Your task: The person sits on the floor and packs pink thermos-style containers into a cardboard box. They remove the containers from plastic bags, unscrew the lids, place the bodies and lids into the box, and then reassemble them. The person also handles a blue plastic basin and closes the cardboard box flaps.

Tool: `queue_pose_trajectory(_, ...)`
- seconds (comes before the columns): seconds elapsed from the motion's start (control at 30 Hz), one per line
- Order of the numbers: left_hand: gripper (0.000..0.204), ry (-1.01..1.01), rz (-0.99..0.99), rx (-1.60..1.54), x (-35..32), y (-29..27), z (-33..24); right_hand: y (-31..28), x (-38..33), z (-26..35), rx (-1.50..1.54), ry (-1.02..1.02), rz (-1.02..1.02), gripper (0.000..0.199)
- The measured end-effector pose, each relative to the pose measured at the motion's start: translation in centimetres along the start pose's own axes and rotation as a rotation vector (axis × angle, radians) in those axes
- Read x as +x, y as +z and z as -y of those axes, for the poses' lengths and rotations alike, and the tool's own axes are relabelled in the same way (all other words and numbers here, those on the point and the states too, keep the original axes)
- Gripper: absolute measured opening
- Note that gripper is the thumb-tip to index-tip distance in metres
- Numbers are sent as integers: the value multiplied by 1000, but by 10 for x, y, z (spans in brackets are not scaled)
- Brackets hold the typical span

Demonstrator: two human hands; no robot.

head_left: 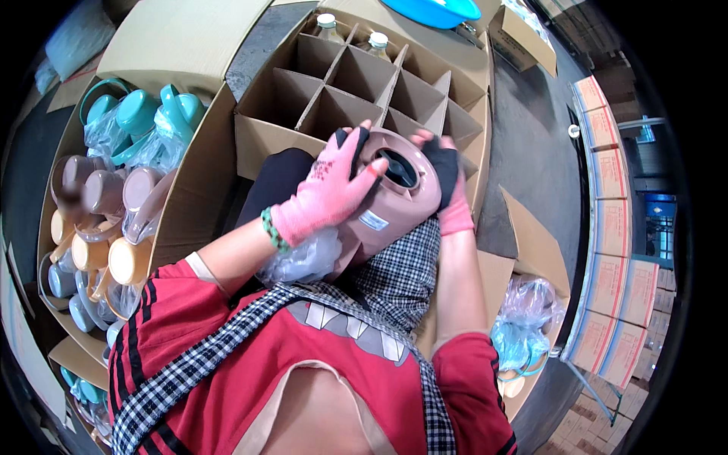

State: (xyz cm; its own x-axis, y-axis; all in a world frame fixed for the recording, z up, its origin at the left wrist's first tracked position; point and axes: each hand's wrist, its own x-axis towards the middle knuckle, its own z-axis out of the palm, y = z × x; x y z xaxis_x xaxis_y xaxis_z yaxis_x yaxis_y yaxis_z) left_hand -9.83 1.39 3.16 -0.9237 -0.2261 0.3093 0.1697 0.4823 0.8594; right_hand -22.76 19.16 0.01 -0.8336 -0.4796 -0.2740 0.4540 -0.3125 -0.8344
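Note:
A mauve plastic jug-like body [398, 216] lies tilted over my lap, a round opening with a dark inside facing up and a small white label on its side. My left hand [330, 186], in a pink and black glove, grips its left side, with the thumb at the opening's rim. My right hand [449, 178], gloved the same way, holds its right edge, fingers bent round the far side. Crumpled clear plastic wrap [307, 258] sits beneath my left wrist, beside the body. What lies inside the opening is too dark to make out.
Ahead stands a carton with cardboard dividers [345, 72], two white-capped bottles [378, 44] in its far cells. On the left, an open carton [193, 178] holds teal, mauve, yellow and blue plastic parts. Another open carton [535, 235] is at right. A blue basin [436, 10] sits beyond.

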Motion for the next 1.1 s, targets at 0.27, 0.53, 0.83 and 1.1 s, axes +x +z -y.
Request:
queue_pose_trajectory(0.27, 38, -577, 636, -1341, 40, 3, 82, 45, -56, 12, -1081, -399, 38, 26)
queue_pose_trajectory(0.53, 40, -82, 746, -867, 47, 23, 72, 89, -45, 88, -2071, -834, 1520, 15)
queue_pose_trajectory(0.83, 28, 368, 554, -450, 46, 17, 97, 123, -43, 47, -2143, 195, 614, 36)
queue_pose_trajectory(1.1, 20, -85, 679, -880, 61, 30, 84, 118, -35, 61, -1429, 586, 164, 37)
